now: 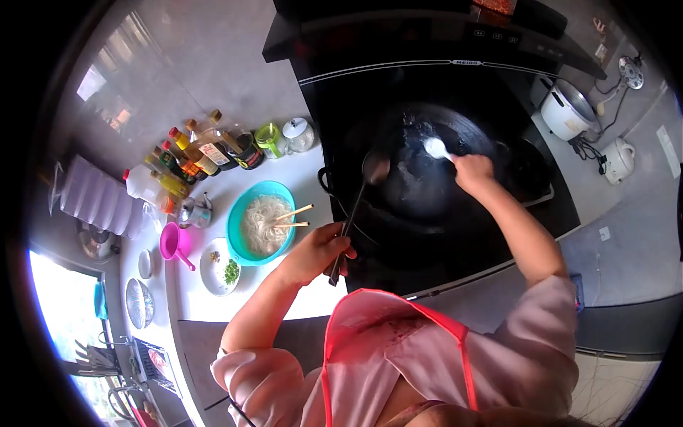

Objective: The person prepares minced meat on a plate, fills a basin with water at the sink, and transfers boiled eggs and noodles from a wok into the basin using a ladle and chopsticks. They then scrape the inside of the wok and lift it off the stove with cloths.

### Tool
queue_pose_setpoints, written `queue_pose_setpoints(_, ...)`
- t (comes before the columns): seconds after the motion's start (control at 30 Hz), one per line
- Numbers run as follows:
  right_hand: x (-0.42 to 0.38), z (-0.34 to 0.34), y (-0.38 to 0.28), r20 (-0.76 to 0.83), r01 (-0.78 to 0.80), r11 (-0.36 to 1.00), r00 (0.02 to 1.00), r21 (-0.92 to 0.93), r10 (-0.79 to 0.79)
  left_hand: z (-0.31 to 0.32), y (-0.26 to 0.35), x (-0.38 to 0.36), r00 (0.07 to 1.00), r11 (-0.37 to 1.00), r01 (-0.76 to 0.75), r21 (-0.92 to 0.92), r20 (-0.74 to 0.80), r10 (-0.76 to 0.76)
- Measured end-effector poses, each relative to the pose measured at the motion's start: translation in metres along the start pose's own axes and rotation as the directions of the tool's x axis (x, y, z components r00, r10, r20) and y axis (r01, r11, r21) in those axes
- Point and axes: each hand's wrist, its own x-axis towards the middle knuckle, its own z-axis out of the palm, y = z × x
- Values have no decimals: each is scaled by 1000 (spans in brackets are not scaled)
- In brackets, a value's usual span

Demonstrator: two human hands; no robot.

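Note:
My left hand [316, 254] is wrapped round the dark handle of a ladle [356, 203], whose bowl hangs at the left side of the wok. Over the middle of the wok [466, 132], my right hand [474, 174] grips a small white spoon [436, 148] by its handle. The spoon's bowl end looks bright white, and its contents cannot be made out. Dark, shiny liquid with a few bubbles shows in the wok, on the black stove. A turquoise bowl [235, 226] of white noodles with chopsticks [293, 213] across it stands left of the ladle.
A plate [212, 277] with chopped greens and a pink dipper [173, 240] lie left of the bowl. Several sauce bottles [186, 149] and a lidded glass jar [299, 135] line the wall. A white rice cooker [565, 114] stands right of the stove; the range hood [398, 35] overhangs it.

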Motion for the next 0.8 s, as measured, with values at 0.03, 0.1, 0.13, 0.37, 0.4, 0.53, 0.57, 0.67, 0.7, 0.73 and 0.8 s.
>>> queue_pose_setpoints(0.03, -13, -12, 1, 2, 0, 1000, 1000, -4, 0, -1, -3, 4, 1000, 999, 12, -35, 14, -12)
queue_pose_setpoints(0.1, -42, -35, -3, 297, 101, 985, 953, -137, -56, -1, -2, 10, 999, 994, 40, -98, 19, -38)
queue_pose_setpoints(0.13, -51, -40, -5, 338, 80, 996, 939, -40, -62, -1, -2, 13, 997, 985, 71, -157, 25, -68)
queue_pose_setpoints(0.37, -38, -25, -8, 204, -45, 912, 978, 408, -43, -1, -3, 42, 982, 917, 184, -355, 113, -153)
queue_pose_setpoints(0.4, -35, -27, -13, 231, -79, 892, 973, 444, -28, 1, -3, 46, 971, 895, 237, -378, 129, -203)
queue_pose_setpoints(0.53, -21, 0, -36, 192, -64, 863, 981, 502, -38, 1, -11, 67, 956, 818, 293, -495, 163, -244)
queue_pose_setpoints(0.57, -18, 4, -30, 193, -64, 862, 980, 502, -40, -2, -11, 67, 956, 817, 294, -496, 163, -245)
queue_pose_setpoints(0.67, -5, 3, 9, 289, 80, 848, 920, 524, -265, -6, -9, 66, 960, 773, 280, -569, 169, -223)
queue_pose_setpoints(0.7, -8, -4, 7, 251, 36, 889, 953, 456, -167, -5, -9, 66, 960, 793, 279, -541, 183, -213)
queue_pose_setpoints(0.73, -11, -11, 0, 204, -15, 922, 976, 388, -71, -3, -10, 66, 959, 812, 277, -513, 196, -203)
queue_pose_setpoints(0.8, -17, -20, -27, 173, 26, 948, 981, 317, -85, 9, -7, 66, 961, 842, 275, -465, 170, -220)
